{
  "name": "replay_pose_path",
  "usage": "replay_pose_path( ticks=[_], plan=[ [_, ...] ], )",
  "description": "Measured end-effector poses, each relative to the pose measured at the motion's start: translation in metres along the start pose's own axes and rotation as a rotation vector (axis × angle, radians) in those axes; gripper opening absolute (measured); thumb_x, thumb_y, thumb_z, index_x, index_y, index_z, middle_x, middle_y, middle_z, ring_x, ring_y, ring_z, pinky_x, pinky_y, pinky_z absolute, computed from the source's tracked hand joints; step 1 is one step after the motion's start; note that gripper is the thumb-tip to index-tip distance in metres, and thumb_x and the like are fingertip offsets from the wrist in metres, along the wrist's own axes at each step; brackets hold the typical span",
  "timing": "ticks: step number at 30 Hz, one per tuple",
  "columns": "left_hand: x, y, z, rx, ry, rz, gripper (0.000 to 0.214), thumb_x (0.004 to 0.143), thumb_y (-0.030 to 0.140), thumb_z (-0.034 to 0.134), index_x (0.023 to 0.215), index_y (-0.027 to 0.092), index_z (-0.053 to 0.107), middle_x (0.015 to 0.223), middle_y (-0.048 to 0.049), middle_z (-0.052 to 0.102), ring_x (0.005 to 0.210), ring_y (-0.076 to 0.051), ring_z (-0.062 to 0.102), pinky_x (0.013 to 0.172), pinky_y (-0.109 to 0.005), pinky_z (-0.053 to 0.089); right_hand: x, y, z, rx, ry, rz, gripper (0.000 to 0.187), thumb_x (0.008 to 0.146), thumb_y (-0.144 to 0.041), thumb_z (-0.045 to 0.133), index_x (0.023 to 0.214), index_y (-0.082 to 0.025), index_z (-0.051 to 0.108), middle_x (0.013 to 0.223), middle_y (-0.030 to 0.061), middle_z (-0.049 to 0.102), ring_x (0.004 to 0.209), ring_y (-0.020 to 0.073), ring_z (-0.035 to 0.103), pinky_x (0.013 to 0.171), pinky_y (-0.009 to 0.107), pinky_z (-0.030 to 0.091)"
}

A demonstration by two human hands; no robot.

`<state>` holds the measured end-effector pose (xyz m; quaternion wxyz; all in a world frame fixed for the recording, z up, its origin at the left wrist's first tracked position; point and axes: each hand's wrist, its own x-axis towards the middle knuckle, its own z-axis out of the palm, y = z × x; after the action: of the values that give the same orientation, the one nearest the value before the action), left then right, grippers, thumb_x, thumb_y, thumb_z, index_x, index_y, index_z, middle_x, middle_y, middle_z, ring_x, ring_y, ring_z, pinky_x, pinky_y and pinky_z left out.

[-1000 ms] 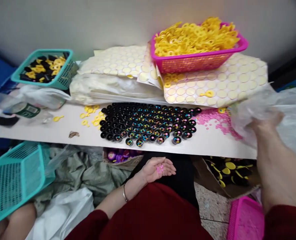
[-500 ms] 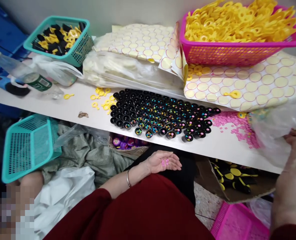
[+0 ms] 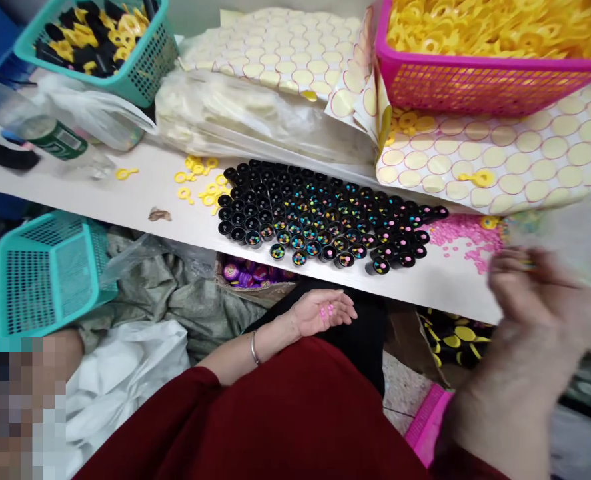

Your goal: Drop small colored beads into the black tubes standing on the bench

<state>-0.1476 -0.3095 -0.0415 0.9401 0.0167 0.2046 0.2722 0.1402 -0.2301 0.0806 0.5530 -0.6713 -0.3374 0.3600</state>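
Observation:
My left hand (image 3: 322, 312) rests palm up in my lap below the table edge, fingers loosely spread, with a few small pink beads (image 3: 326, 310) lying in the palm. My right hand (image 3: 535, 293) is blurred by motion at the right, over the table edge beside a pile of pink beads (image 3: 458, 235) and a clear plastic bag (image 3: 575, 240); its fingers cannot be made out. Several black caps (image 3: 320, 217) holding coloured beads stand packed together on the white table (image 3: 140, 207).
A pink basket (image 3: 480, 80) of yellow rings stands on sheets of round stickers (image 3: 500, 160). A teal basket (image 3: 95, 47) of black and yellow parts is at the back left, another teal basket (image 3: 45, 273) lies below the table. Loose yellow rings (image 3: 198, 183), a bottle (image 3: 45, 133).
My right hand moved left and down from the plastic bag toward the pink bead pile. My head moved closer to the table. My left hand stayed in my lap.

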Motion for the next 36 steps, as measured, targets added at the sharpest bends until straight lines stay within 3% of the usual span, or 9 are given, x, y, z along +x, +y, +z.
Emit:
replay_pose_path(
  ticks=[3,5,7,10,12,14,22,30,36],
  plan=[
    [-0.004,0.005,0.001,-0.054,0.067,0.024,0.030,0.092,0.020,0.039,0.083,0.005,0.064,0.076,-0.0120,0.069,0.060,-0.010,0.064,0.058,-0.018,0.045,-0.050,0.000,0.056,0.066,-0.378,0.241,0.019,0.054,-0.022,0.066,0.069,-0.026,0.056,0.081,0.0052,0.055,0.070,0.0156,0.054,0.058,0.035,0.045],
    [-0.005,0.007,0.001,-0.069,0.075,0.022,0.033,0.092,0.020,0.036,0.082,0.005,0.064,0.075,-0.0121,0.069,0.058,-0.010,0.063,0.056,-0.018,0.044,-0.070,-0.001,0.087,-0.082,-0.592,0.250,0.018,0.058,-0.025,0.067,0.074,-0.023,0.059,0.075,0.0031,0.057,0.058,0.0114,0.049,0.051,0.028,0.039],
    [-0.005,0.007,0.000,-0.074,0.060,0.022,0.035,0.092,0.019,0.034,0.083,0.004,0.064,0.074,-0.0127,0.069,0.058,-0.011,0.064,0.055,-0.018,0.044,-0.078,-0.001,0.111,-0.295,-0.756,0.084,0.011,0.067,-0.029,0.062,0.074,-0.022,0.059,0.066,0.0008,0.055,0.053,0.0100,0.045,0.050,0.026,0.035],
    [-0.002,0.005,-0.002,-0.070,0.023,0.034,0.033,0.092,0.019,0.036,0.084,0.004,0.064,0.075,-0.0134,0.069,0.059,-0.012,0.064,0.057,-0.019,0.045,-0.076,0.000,0.136,-0.646,-0.896,-0.329,0.012,0.076,-0.023,0.049,0.069,-0.019,0.058,0.067,0.0020,0.054,0.061,0.0118,0.048,0.058,0.026,0.037],
    [-0.002,0.005,-0.004,-0.066,0.006,0.034,0.032,0.092,0.018,0.037,0.085,0.004,0.064,0.075,-0.0135,0.070,0.060,-0.012,0.064,0.058,-0.019,0.045,-0.071,0.001,0.147,-0.835,-0.926,-0.529,0.019,0.078,-0.018,0.044,0.066,-0.018,0.059,0.072,0.0039,0.054,0.065,0.0124,0.050,0.062,0.026,0.037],
    [-0.002,0.005,-0.004,-0.068,-0.001,0.029,0.032,0.092,0.018,0.037,0.085,0.004,0.064,0.075,-0.0134,0.070,0.060,-0.011,0.064,0.058,-0.019,0.044,-0.067,0.002,0.154,-0.968,-0.944,-0.614,0.024,0.080,-0.015,0.041,0.067,-0.017,0.061,0.075,0.0050,0.055,0.065,0.0124,0.050,0.062,0.026,0.036],
    [-0.004,0.008,-0.001,-0.103,0.003,0.020,0.031,0.092,0.018,0.038,0.083,0.004,0.064,0.072,-0.0130,0.069,0.058,-0.012,0.064,0.054,-0.018,0.044,-0.069,0.004,0.163,-1.131,-0.992,-0.650,0.026,0.079,-0.010,0.041,0.083,-0.013,0.067,0.084,0.0080,0.058,0.073,0.0147,0.054,0.066,0.026,0.039],
    [-0.005,0.010,0.000,-0.122,0.019,0.013,0.038,0.093,0.016,0.032,0.081,0.004,0.066,0.072,-0.0137,0.070,0.058,-0.012,0.065,0.056,-0.019,0.045,-0.068,-0.007,0.159,-1.021,-1.042,-0.675,0.024,0.077,-0.011,0.044,0.084,-0.014,0.066,0.081,0.0073,0.059,0.076,0.0162,0.055,0.069,0.028,0.041],
    [-0.006,0.012,0.003,-0.158,-0.015,0.057,0.050,0.096,0.030,0.026,0.088,0.002,0.067,0.084,-0.0183,0.071,0.075,-0.020,0.069,0.070,-0.027,0.048,-0.070,-0.004,0.154,-0.839,-1.051,-0.692,0.028,0.085,-0.018,0.040,0.097,-0.016,0.065,0.088,0.0074,0.064,0.079,0.0164,0.059,0.072,0.029,0.046]
  ],
)
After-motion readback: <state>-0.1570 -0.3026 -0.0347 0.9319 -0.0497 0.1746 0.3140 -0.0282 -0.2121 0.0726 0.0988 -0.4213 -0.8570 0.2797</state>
